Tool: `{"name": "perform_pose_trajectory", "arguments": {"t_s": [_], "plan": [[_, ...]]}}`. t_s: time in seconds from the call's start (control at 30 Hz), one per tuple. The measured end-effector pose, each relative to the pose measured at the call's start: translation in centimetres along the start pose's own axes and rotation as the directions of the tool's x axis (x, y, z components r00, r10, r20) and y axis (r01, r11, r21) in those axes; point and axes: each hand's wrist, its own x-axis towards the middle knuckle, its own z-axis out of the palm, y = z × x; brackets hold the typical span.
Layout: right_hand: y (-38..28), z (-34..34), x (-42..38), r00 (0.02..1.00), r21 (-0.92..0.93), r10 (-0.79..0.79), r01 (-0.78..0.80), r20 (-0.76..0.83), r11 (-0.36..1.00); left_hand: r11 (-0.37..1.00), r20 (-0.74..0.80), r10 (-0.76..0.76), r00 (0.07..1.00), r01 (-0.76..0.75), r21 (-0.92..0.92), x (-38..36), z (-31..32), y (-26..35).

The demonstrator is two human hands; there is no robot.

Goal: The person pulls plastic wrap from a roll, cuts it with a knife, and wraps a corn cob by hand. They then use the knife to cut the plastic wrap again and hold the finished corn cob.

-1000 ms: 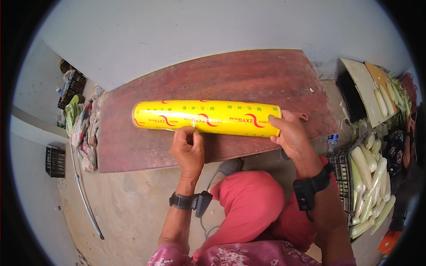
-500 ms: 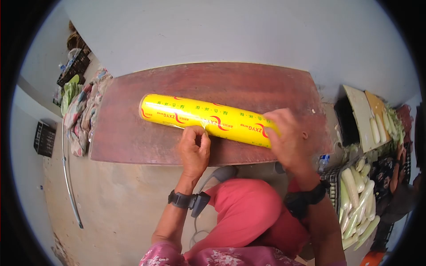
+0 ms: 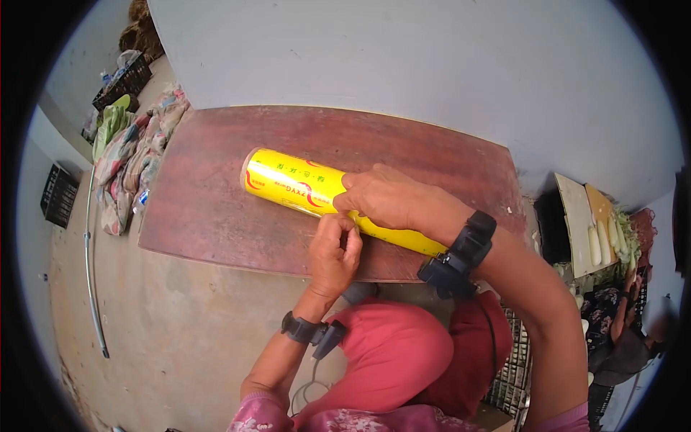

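A yellow cling film roll [image 3: 288,183] with red and green print lies slantwise on the reddish-brown table [image 3: 209,230], its left end farther from me. My left hand [image 3: 335,248] is closed in a pinch against the roll's near side, at the film's edge. The bit of film between its fingers is mostly hidden. Over the roll's middle lies my right hand [image 3: 381,193], its fingers bent down around the front of the roll close to my left fingertips. That hand and forearm cover part of the roll's right half.
Bundled patterned cloth [image 3: 133,173] lies left of the table, by a metal pole [image 3: 91,273] and black crates [image 3: 59,194]. To the right, long pale vegetables [image 3: 595,245] rest on boards [image 3: 577,216]. Another person [image 3: 619,338] is at the far right. A wall [image 3: 374,57] stands behind the table.
My right hand has moved left from the roll's right end to its middle, beside my left hand. The left hand keeps its pinch at the roll's near side. The view has shifted slightly.
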Motion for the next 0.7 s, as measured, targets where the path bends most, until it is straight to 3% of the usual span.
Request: {"name": "perform_pose_trajectory", "arguments": {"t_s": [0.3, 0.7], "plan": [[1.1, 0.2, 1.1, 0.998, 0.068, -0.05, 0.047, 0.038, 0.997, 0.998, -0.045, 0.051, 0.998, -0.05, 0.031, -0.2, 0.5, -0.3], [0.9, 1.0, 0.7, 0.988, 0.059, -0.148, 0.151, -0.047, 0.987, 0.995, -0.09, 0.075, 0.993, -0.068, 0.073, -0.8, 0.7, -0.7]]}}
